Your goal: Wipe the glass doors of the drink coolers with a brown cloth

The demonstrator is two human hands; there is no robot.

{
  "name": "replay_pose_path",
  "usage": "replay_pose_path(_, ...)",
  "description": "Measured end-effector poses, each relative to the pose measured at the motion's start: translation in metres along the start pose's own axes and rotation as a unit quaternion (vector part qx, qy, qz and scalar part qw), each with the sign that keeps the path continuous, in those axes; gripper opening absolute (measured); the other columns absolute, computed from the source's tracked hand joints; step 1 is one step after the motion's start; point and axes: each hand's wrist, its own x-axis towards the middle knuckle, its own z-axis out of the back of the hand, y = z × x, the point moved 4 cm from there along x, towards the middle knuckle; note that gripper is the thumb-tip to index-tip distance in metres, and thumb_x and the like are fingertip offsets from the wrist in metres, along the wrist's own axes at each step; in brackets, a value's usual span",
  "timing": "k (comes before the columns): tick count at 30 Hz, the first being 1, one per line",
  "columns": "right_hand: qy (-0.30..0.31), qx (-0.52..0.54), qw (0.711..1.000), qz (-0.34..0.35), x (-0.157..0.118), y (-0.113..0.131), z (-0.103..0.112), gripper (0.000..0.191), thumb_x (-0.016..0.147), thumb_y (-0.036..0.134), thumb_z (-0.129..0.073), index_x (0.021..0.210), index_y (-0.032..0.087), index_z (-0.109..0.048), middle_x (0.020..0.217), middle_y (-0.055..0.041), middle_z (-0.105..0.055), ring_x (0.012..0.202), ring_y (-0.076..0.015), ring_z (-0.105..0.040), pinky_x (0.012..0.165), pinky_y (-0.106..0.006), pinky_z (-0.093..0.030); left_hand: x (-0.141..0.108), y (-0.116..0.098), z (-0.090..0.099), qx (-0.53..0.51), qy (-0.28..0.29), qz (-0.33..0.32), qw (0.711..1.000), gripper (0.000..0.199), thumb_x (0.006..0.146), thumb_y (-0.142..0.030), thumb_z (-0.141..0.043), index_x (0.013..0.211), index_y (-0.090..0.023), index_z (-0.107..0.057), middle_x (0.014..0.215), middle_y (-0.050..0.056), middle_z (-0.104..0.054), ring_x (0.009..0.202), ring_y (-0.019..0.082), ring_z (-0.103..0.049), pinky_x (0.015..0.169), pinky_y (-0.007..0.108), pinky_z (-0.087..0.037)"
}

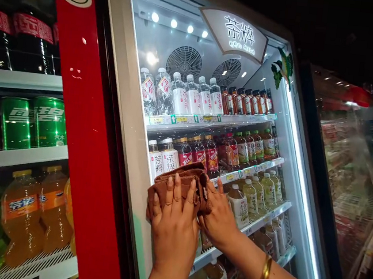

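Note:
A folded brown cloth (pixel 177 185) lies pressed against the glass door (pixel 154 129) of a lit drinks cooler. My left hand (pixel 177 223) holds it there from the front, fingers spread upward across the folds. At the cloth's right edge, my right hand (pixel 217 209) grips bunched fabric; its thumb side is partly hidden by the left hand. A gold bracelet (pixel 263 276) circles the right wrist. Behind the glass, close to the cloth, stand white-labelled bottles (pixel 171 153) and red-labelled bottles (pixel 211 153).
To the left, a red cooler frame (pixel 85 115) borders shelves with green cans (pixel 17 121) and orange soda bottles (pixel 20 211). A lit sign (pixel 236 33) and a green bird-like decoration (pixel 283 67) sit high on the door. Another glass-fronted case (pixel 347 161) stands at the right.

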Motion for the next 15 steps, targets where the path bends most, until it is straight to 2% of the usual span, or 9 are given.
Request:
replay_pose_path(2, 0.001, 0.010, 0.999, 0.043, 0.001, -0.002, -0.002, 0.066, 0.098, 0.019, -0.046, 0.163, 0.021, -0.034, 0.158, -0.0083, -0.053, 0.158, -0.0216, -0.030, 0.136, -0.053, -0.014, -0.003, 0.006, 0.000, 0.012, 0.011, -0.026, 1.000, 0.074, 0.090, -0.028, -0.063, 0.161, -0.030, -0.039, 0.172, 0.011, -0.030, 0.158, 0.035, -0.031, 0.130, 0.066, -0.012)
replay_pose_path(4, 0.007, 0.027, 0.997, 0.078, 0.013, -0.002, -0.004, 0.063, 0.098, 0.024, -0.049, 0.160, 0.020, -0.039, 0.157, -0.0079, -0.054, 0.159, -0.0211, -0.028, 0.137, -0.050, -0.008, 0.002, 0.018, 0.006, 0.036, 0.021, -0.024, 0.999, 0.071, 0.091, -0.029, -0.062, 0.159, -0.029, -0.041, 0.173, 0.010, -0.027, 0.160, 0.033, -0.027, 0.130, 0.066, -0.009)
replay_pose_path(8, 0.014, 0.059, 0.991, 0.120, 0.052, -0.010, -0.001, 0.057, 0.100, 0.028, -0.049, 0.154, 0.010, -0.047, 0.161, -0.0121, -0.049, 0.161, -0.0232, -0.022, 0.136, -0.050, -0.001, 0.040, 0.032, 0.021, 0.089, 0.031, 0.029, 0.995, 0.058, 0.096, -0.030, -0.056, 0.153, -0.021, -0.049, 0.176, 0.010, -0.019, 0.163, 0.032, -0.013, 0.127, 0.067, -0.009)
replay_pose_path(10, 0.017, 0.065, 0.990, 0.121, 0.065, -0.023, 0.003, 0.054, 0.101, 0.028, -0.047, 0.152, 0.008, -0.050, 0.165, -0.0135, -0.043, 0.161, -0.0240, -0.022, 0.135, -0.053, 0.001, 0.061, 0.023, 0.020, 0.102, 0.019, 0.046, 0.993, 0.058, 0.096, -0.029, -0.054, 0.153, -0.017, -0.048, 0.176, 0.012, -0.019, 0.163, 0.033, -0.010, 0.126, 0.069, -0.009)
replay_pose_path(12, 0.026, 0.072, 0.992, 0.104, 0.068, -0.040, 0.005, 0.054, 0.101, 0.026, -0.046, 0.153, 0.009, -0.048, 0.167, -0.0128, -0.039, 0.161, -0.0242, -0.022, 0.135, -0.056, 0.001, 0.075, 0.005, 0.011, 0.108, 0.019, 0.057, 0.992, 0.064, 0.095, -0.028, -0.057, 0.157, -0.018, -0.043, 0.176, 0.012, -0.018, 0.163, 0.035, -0.010, 0.125, 0.070, -0.007)
replay_pose_path(15, 0.050, 0.088, 0.991, 0.088, 0.059, -0.063, 0.005, 0.062, 0.098, 0.025, -0.053, 0.158, 0.012, -0.042, 0.169, -0.0123, -0.036, 0.162, -0.0269, -0.021, 0.135, -0.059, -0.003, 0.077, -0.023, -0.003, 0.109, 0.042, 0.055, 0.992, 0.078, 0.092, -0.027, -0.062, 0.164, -0.025, -0.031, 0.176, 0.011, -0.015, 0.163, 0.034, -0.012, 0.129, 0.068, -0.006)
